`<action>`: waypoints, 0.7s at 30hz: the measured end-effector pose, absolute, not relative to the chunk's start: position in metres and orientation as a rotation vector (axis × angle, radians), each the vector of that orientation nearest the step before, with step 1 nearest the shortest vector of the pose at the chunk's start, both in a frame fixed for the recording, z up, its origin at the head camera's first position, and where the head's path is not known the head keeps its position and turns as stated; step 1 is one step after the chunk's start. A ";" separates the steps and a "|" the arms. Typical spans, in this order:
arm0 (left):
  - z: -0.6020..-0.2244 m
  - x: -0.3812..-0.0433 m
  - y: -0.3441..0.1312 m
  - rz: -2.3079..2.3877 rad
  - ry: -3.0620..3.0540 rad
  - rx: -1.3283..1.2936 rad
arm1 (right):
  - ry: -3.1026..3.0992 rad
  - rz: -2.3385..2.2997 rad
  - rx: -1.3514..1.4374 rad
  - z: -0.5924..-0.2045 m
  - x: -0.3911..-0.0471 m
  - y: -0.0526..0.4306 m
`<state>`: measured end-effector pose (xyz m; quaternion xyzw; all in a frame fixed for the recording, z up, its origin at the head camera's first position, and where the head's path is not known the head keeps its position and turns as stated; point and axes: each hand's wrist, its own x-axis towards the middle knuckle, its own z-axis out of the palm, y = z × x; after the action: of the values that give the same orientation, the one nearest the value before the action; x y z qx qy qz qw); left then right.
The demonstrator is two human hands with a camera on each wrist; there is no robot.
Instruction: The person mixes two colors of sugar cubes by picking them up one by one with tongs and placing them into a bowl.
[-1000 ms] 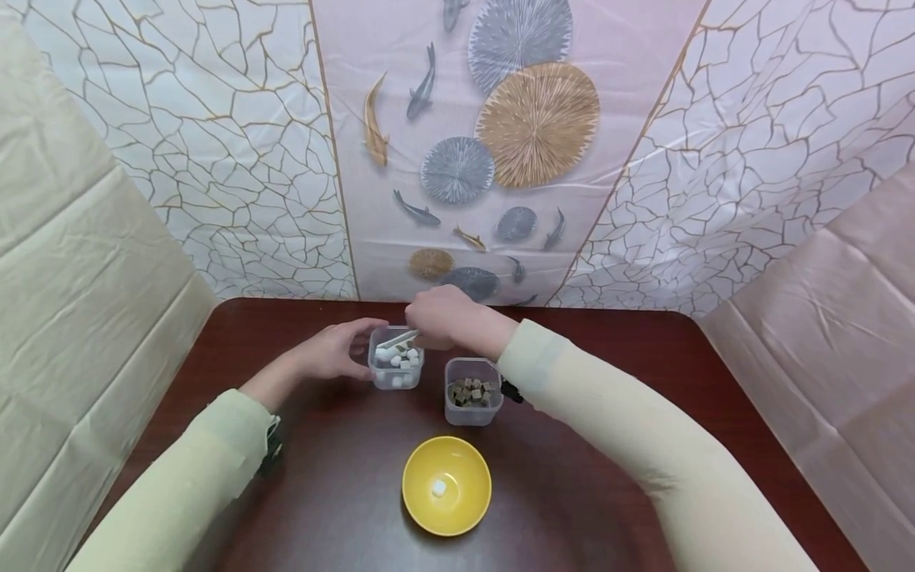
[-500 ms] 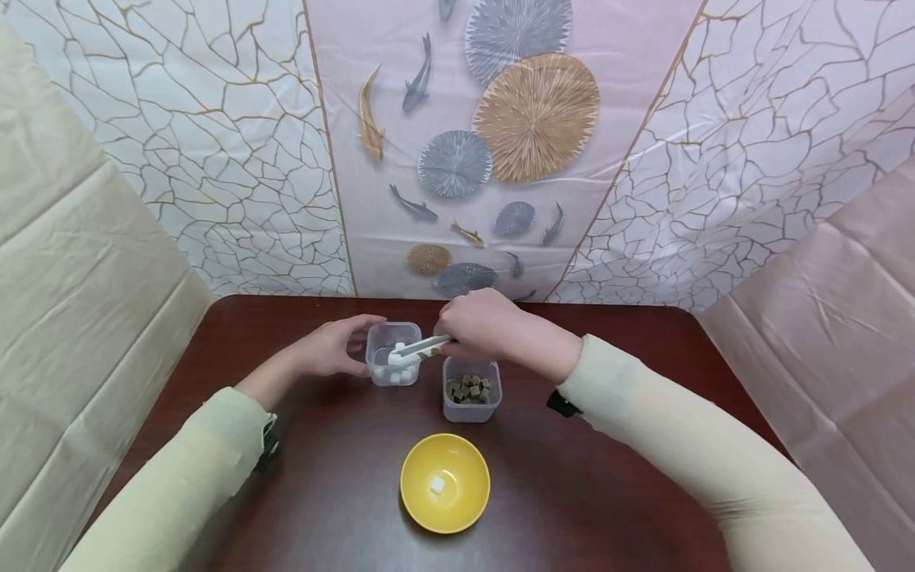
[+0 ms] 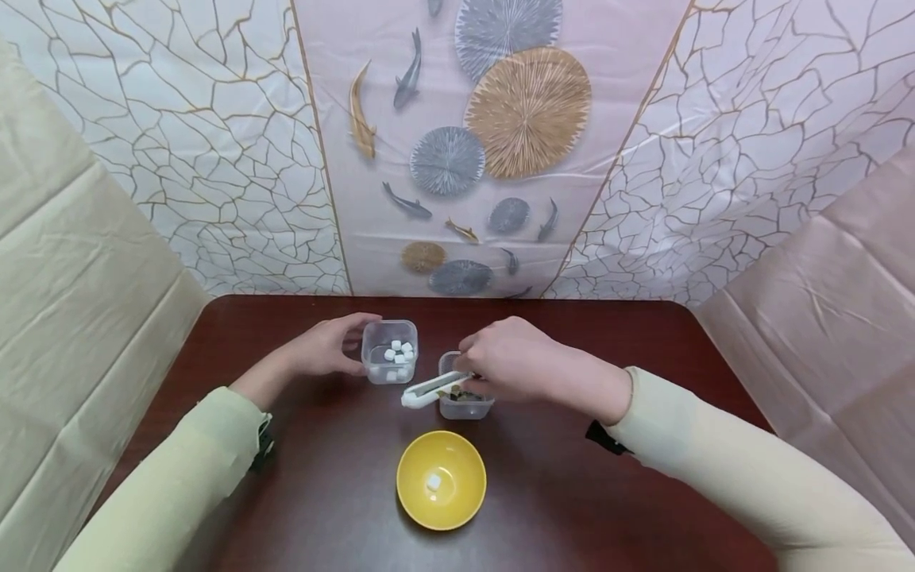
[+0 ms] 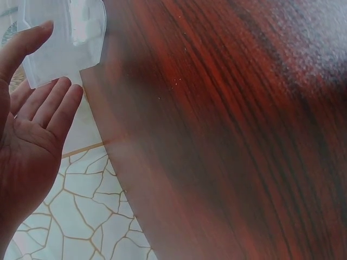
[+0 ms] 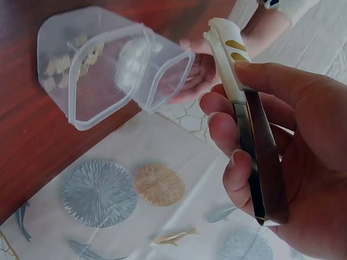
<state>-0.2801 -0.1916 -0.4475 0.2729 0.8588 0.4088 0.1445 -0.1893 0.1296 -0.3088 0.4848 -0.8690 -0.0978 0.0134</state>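
Observation:
My right hand point(image 3: 509, 359) grips a pair of tongs point(image 3: 436, 389) with white, gold-marked ends and metal arms. In the right wrist view the tongs point(image 5: 246, 114) stand nearly closed between thumb and fingers; I cannot tell whether a cube is between their tips. My left hand point(image 3: 322, 346) rests at the left side of a clear plastic container point(image 3: 369, 338) holding several white cubes point(image 3: 399, 359). In the left wrist view its thumb and nearly straight fingers point(image 4: 51, 108) lie at the container's wall. A second clear container point(image 3: 465, 409) with brownish cubes is partly hidden under my right hand.
A yellow bowl point(image 3: 468, 504) with one white cube point(image 3: 433, 482) in it stands in front of the containers on the dark red-brown table point(image 3: 314, 477). A patterned cloth point(image 3: 457, 222) hangs behind the table's far edge.
My right hand has drawn the tongs out of the white-cube container, rightward and towards me, to between the containers and the bowl. My left hand has stayed at its container.

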 end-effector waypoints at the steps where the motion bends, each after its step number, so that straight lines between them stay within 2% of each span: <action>1: -0.447 -0.280 -0.191 1.179 2.474 0.783 | -2.692 -0.306 1.523 -0.309 -0.186 0.131; 12: -0.448 -0.283 -0.193 1.193 2.462 0.787 | -2.561 -0.388 1.626 -0.326 -0.158 0.146; 21: -0.449 -0.283 -0.193 1.198 2.452 0.798 | -2.528 -0.541 1.623 -0.346 -0.145 0.139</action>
<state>-0.2830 -0.1928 -0.4492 0.2774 0.8528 0.4167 0.1485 -0.1447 0.1389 -0.3455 0.5311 -0.8274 -0.1771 0.0447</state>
